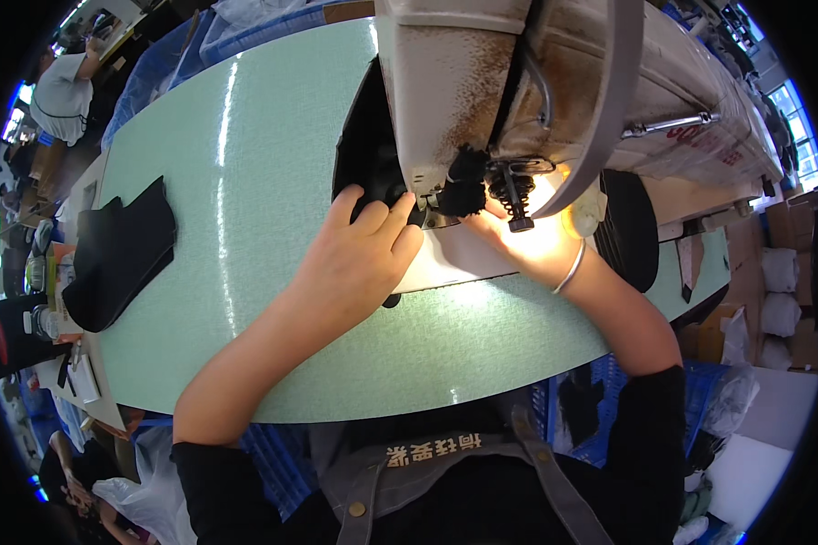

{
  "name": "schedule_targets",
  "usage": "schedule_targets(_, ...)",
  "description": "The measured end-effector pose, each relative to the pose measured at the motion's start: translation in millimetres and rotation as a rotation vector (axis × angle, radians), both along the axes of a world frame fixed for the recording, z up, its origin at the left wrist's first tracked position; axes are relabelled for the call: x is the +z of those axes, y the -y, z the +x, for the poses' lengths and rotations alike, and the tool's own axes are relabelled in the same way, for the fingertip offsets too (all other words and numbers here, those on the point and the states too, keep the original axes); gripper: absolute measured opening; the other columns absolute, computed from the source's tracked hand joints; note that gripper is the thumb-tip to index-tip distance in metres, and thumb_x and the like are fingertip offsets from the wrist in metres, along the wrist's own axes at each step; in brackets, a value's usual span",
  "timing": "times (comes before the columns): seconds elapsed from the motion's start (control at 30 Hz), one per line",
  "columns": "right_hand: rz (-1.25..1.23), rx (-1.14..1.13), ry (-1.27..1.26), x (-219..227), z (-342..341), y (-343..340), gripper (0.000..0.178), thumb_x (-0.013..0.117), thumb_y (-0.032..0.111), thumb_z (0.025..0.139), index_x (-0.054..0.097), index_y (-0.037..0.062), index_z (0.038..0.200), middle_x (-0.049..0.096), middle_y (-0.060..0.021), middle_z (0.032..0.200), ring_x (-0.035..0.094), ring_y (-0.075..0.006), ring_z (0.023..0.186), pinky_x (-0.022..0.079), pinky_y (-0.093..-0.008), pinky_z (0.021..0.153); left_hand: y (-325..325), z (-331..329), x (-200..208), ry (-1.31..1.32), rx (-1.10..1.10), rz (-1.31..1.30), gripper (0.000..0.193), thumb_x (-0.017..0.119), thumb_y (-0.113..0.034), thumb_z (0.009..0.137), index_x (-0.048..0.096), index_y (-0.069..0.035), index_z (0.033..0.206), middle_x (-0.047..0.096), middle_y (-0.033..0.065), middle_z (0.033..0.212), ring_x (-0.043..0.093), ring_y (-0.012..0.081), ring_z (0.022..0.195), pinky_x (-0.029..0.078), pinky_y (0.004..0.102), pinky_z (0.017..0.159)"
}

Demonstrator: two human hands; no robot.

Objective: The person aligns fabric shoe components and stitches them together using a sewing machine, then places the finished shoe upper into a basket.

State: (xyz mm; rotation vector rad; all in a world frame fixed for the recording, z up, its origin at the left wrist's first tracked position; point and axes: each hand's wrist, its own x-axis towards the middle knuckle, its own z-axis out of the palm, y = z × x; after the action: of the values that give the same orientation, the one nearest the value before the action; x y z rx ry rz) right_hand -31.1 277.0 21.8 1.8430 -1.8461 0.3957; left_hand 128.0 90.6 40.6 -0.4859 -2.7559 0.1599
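Note:
A sewing machine (pixel 445 100) with a worn cream body stands over the far right of the pale green table. Beneath its needle area lies a black fabric piece (pixel 365 136), its far end reaching up along the left of the machine head. My left hand (pixel 365 241) grips the near part of this piece with bent fingers, one fingertip close to the needle area. On the other side, my right hand (pixel 538 250) reaches behind the machine head under a bright lamp. Its fingertips are hidden by the black fuzzy pad (pixel 464 182) and the tension spring (pixel 515 193).
Black cut pieces (pixel 123 254) lie at the table's left. A dark ribbed pad (pixel 629 232) sits right of my wrist. Blue bins (pixel 245 32) stand beyond the far edge. Another person (pixel 62 95) is at the far left, and another person's hands (pixel 80 490) show lower left.

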Motion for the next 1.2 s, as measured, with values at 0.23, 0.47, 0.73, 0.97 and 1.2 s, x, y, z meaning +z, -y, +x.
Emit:
schedule_targets(0.23,0.328,-0.174,-0.035,10.8,34.9,-2.0,0.032,0.061,0.011,0.079,0.066,0.0035,0.11,0.063,-0.0074,0.118,0.058,-0.0238,0.113,0.05,-0.0349,0.09,-8.3,1.1,-9.8,-0.021,0.015,-0.049,0.009,0.06,-0.011,0.074,0.054,-0.007,0.079,0.067,0.0169,0.11,0.057,0.02,0.084,0.04,0.0458,0.099)
schedule_targets(0.47,0.032,-0.015,0.265,15.6,-7.0,-12.8,0.012,0.062,0.007,0.073,0.064,0.0067,0.084,0.06,-0.0059,0.085,0.059,-0.0234,0.082,0.049,-0.0333,0.075,12.5,2.3,8.1,-0.181,0.054,0.105,0.009,0.06,-0.007,0.074,0.062,-0.009,0.083,0.067,0.0035,0.097,0.057,0.0199,0.084,0.041,0.0474,0.099)
schedule_targets(0.73,0.18,0.072,0.143,18.1,13.3,-14.9,0.031,0.065,0.005,0.073,0.068,0.0029,0.104,0.068,-0.0089,0.105,0.066,-0.026,0.089,0.054,-0.036,0.071,6.8,8.6,5.6,0.097,-0.083,0.189,0.027,0.063,-0.001,0.066,0.067,-0.006,0.092,0.053,0.0009,0.075,0.05,0.0183,0.074,0.036,0.0346,0.07)
schedule_targets(0.97,0.246,-0.009,0.035,15.4,36.8,-8.9,0.036,0.063,0.007,0.073,0.063,0.0005,0.108,0.06,-0.0064,0.102,0.064,-0.0223,0.084,0.055,-0.0349,0.077,-8.3,8.3,-7.6,-0.029,-0.034,0.228,0.02,0.065,-0.004,0.068,0.067,-0.004,0.088,0.054,0.0014,0.076,0.05,0.0182,0.071,0.037,0.0335,0.067)
schedule_targets(1.2,0.242,0.018,0.035,15.8,40.8,-5.1,0.035,0.064,0.007,0.072,0.064,-0.0001,0.107,0.056,-0.0077,0.099,0.062,-0.0219,0.084,0.055,-0.0318,0.076,-8.4,5.4,-19.4,-0.097,-0.063,0.308,0.021,0.065,-0.004,0.071,0.068,-0.003,0.091,0.066,0.0053,0.093,0.055,0.0183,0.075,0.042,0.0336,0.071)
